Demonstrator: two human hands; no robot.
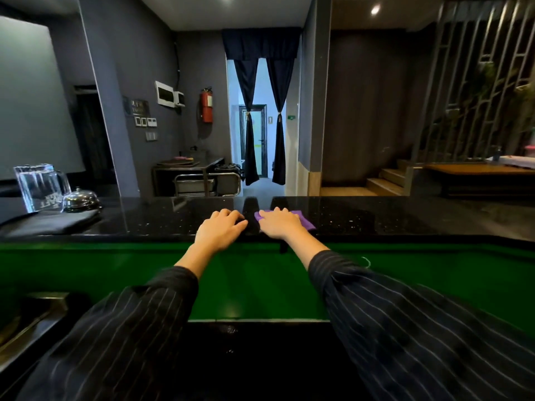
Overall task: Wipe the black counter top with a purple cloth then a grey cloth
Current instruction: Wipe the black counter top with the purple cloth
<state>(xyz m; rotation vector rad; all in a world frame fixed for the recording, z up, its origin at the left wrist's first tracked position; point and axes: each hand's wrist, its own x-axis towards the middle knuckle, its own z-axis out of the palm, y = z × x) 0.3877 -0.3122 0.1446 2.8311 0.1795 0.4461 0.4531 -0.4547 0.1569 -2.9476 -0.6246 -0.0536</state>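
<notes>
The right grip (279, 224) (a bare hand, palm down) lies flat on the purple cloth (306, 222), fingers fairly straight and spread, pressing it onto the black surface (376, 218) rather than clutching it. The cloth sits at the middle of the surface, near its front edge, and shows past the fingertips and along the hand's right side. The left grip (218, 230) rests just beside it on the bare surface, fingers loosely bent and holding nothing; the two do not touch. Both arms wear dark pinstriped sleeves (419, 322).

The polished top (flecked with pale specks) mirrors the curtains (262, 111) that hang in the doorway beyond. Below its front edge runs a green panel (448, 267).

At the far left of the surface stands a clear glass jug (37, 186). It bears pale lettering low on its side, seen reversed through the glass and not legible. Just right of the jug sits a domed metal bell (81, 199), and in front of both lies a dark folded cloth (55, 222) (whether grey or black I cannot tell).

On the back wall hangs a red extinguisher (207, 105). Left of it is a dark plaque (139, 107) with writing too small to read, above a row of switches. A small green sign (291, 117) by the doorway is also unreadable.
</notes>
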